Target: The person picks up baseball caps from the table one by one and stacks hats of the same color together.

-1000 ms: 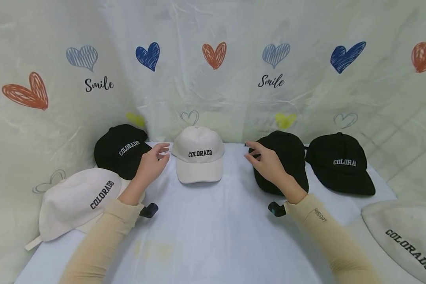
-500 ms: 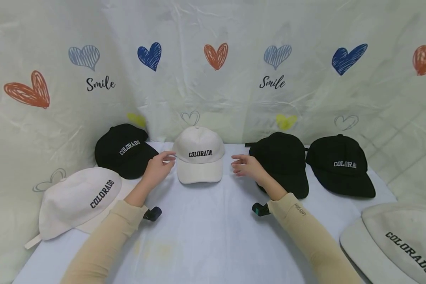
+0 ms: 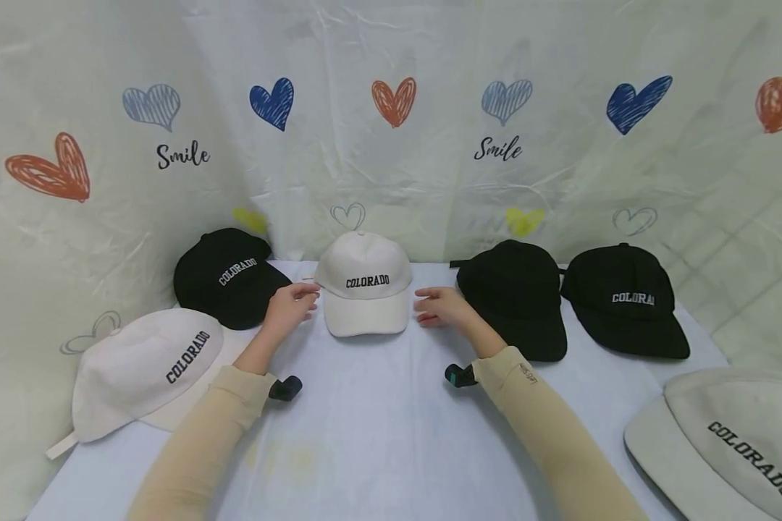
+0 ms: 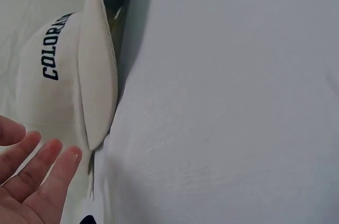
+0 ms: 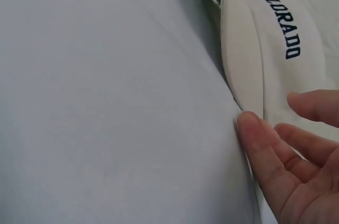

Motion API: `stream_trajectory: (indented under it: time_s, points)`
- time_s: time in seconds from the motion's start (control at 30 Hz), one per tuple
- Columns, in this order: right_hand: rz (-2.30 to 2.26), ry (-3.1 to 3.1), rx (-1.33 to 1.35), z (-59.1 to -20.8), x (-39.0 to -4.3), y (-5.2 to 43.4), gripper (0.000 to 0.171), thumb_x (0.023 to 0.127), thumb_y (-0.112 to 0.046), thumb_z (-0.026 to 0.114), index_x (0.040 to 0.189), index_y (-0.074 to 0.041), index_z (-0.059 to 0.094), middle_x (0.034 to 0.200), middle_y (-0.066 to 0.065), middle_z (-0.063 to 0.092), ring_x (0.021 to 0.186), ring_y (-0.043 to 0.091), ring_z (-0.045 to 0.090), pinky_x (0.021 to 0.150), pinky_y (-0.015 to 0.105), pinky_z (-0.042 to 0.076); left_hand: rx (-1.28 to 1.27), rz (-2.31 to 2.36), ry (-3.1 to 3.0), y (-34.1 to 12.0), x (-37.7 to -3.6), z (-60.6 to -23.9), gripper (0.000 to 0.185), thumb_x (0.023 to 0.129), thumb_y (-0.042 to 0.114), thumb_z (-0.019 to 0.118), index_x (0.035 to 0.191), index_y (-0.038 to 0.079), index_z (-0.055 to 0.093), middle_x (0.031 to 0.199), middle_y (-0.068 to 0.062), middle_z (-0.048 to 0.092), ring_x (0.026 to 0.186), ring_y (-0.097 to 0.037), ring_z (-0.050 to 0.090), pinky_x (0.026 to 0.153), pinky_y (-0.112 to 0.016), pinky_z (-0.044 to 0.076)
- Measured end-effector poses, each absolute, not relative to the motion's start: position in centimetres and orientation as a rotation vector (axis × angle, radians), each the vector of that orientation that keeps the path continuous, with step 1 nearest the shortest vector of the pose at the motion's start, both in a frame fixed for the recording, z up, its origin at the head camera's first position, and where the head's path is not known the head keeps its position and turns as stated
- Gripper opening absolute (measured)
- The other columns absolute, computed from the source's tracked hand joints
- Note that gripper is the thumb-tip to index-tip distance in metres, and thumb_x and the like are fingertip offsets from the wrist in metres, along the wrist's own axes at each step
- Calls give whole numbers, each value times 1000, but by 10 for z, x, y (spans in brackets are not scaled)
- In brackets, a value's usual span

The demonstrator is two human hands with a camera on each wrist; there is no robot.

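Both hands now flank the white COLORADO cap (image 3: 363,286): the right hand (image 3: 442,307) has moved inward off the black cap (image 3: 515,297) and its loosely spread fingertips reach the brim's edge; the left hand (image 3: 289,305), fingers relaxed, rests just beside the opposite edge. Nothing is held yet.

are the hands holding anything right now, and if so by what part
Nothing is held. The left hand and right hand sit open on either side of the middle white cap, fingertips close to its brim; the right hand's may just touch the edge.
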State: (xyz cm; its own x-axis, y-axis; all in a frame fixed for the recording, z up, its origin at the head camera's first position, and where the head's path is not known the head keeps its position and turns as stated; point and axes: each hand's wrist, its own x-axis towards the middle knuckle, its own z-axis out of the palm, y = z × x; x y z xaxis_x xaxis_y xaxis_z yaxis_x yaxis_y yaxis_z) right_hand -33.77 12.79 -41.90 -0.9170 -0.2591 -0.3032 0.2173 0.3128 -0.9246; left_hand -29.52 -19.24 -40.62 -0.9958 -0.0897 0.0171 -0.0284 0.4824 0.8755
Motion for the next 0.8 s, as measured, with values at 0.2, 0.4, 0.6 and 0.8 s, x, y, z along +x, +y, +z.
stream_trajectory:
  time_s: [0.2, 0.4, 0.6, 0.8]
  points:
    - [-1641, 2173, 44, -420, -341, 125, 47, 105, -13, 60, 147, 3, 49, 135, 24, 60, 85, 17, 67, 83, 29, 60, 183, -1568, -2680, -191, -301, -414, 34, 105, 19, 56, 133, 3, 66, 125, -18, 68, 99, -27, 66, 77, -27, 58]
    - [-1619, 2175, 63, -418, -342, 121, 45, 105, -15, 61, 145, 3, 53, 137, 24, 60, 86, 17, 68, 84, 29, 59, 338, -1852, -2543, -192, -304, -413, 38, 107, 18, 51, 139, 0, 60, 136, -21, 60, 106, -30, 66, 78, -24, 58]
    - [-1608, 2213, 122, -419, -346, 115, 42, 104, -15, 63, 141, 3, 57, 129, 21, 65, 81, 15, 67, 78, 26, 60, 479, -2074, -2423, -192, -308, -412, 41, 107, 17, 49, 144, -1, 55, 144, -22, 53, 114, -30, 64, 90, -29, 57]
    - [-1613, 2236, 135, -422, -348, 114, 36, 104, -12, 62, 134, 7, 61, 108, 18, 69, 70, 12, 64, 70, 24, 60, 524, -2213, -2387, -189, -309, -411, 44, 106, 15, 51, 147, -2, 51, 144, -23, 54, 108, -26, 65, 88, -26, 57]
